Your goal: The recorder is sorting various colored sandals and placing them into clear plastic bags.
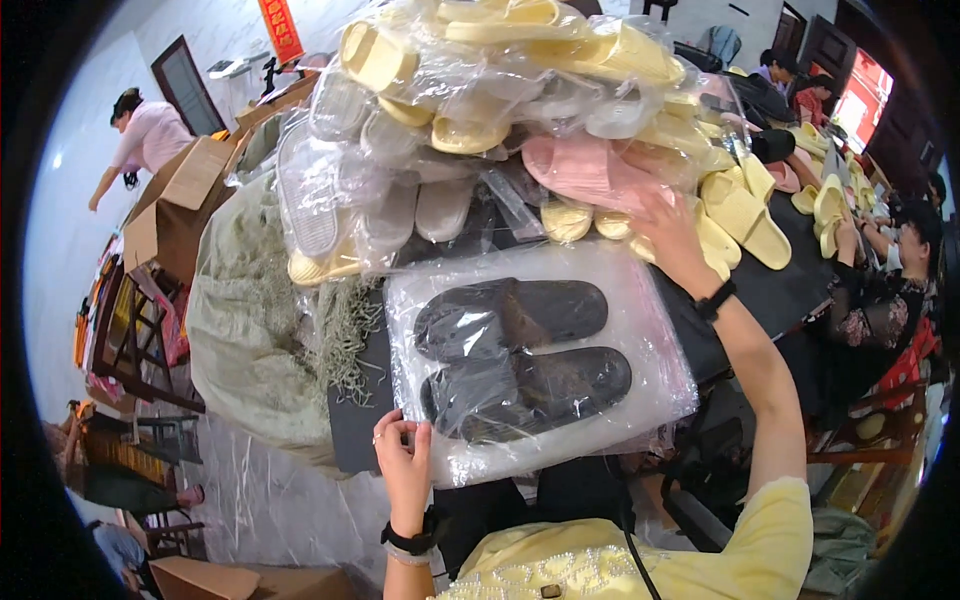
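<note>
A pair of black slippers (520,318) lies side by side under shiny clear film, on a pile of clear plastic bags (655,385) in front of me. My left hand (403,458) pinches the near left edge of the plastic bag, thumb against curled fingers. Beyond the bags, my right hand (665,232) is stretched out to a pink slipper (575,170) and closed on its right end; some fingertips are hidden. Yellow slippers (745,215) lie just right of that hand. Several bagged grey slippers (308,195) sit left of the pink one.
A heap of bagged yellow slippers (560,50) rises at the far side of the black table (355,430). Left of it stand a large green woven sack (250,320) and an open cardboard box (185,195). Another person (890,290) handles yellow slippers at the right.
</note>
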### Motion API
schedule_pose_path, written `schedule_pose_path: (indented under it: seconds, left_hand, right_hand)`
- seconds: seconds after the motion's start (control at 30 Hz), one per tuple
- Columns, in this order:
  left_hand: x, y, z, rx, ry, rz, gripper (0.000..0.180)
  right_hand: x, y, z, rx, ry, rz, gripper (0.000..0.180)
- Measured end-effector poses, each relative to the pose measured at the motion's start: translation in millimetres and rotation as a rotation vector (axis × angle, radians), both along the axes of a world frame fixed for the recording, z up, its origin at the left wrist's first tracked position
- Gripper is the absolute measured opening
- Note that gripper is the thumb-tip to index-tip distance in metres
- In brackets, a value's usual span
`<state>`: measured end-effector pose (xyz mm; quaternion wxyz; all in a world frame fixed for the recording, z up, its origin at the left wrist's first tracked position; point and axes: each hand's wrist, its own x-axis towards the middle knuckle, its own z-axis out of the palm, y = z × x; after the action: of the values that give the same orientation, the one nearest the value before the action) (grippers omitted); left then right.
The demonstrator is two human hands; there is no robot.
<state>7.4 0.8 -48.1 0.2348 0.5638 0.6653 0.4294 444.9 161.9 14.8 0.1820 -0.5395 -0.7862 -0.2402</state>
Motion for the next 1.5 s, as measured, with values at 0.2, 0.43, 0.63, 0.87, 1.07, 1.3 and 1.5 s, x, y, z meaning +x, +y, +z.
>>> schedule_pose_path:
  seconds: [0.2,0.43,0.63,0.87,1.07,1.3,1.5]
  left_hand:
    - [-3.7,14.4,-7.4,0.082,0.241,-0.076,0.018]
    - [2.7,20.1,-12.6,0.173,0.426,0.133,0.023]
    - [-0.5,22.4,16.1,-0.208,0.372,0.054,0.040]
    - [-6.1,30.6,11.0,-0.276,0.201,-0.090,0.043]
    - [10.5,19.9,7.9,0.045,0.516,0.030,0.039]
    - [12.7,25.1,11.8,-0.206,0.408,0.021,0.043]
    - [2.0,23.6,8.9,-0.375,0.238,-0.024,0.044]
  right_hand:
    - [-30.5,-84.4,1.1,-0.265,0.348,-0.094,0.030]
    - [-28.5,-169.6,-36.6,-0.540,0.511,-0.240,0.040]
    - [-23.6,-181.1,-63.1,-0.408,0.635,-0.295,0.048]
    - [-25.3,-200.5,-66.1,-0.417,0.553,-0.366,0.050]
    - [-19.1,-216.8,-61.6,-0.510,0.824,-0.375,0.055]
    - [-11.2,-206.6,-87.5,-0.414,0.756,-0.394,0.056]
    - [-41.0,-218.9,-65.9,-0.472,0.717,-0.575,0.051]
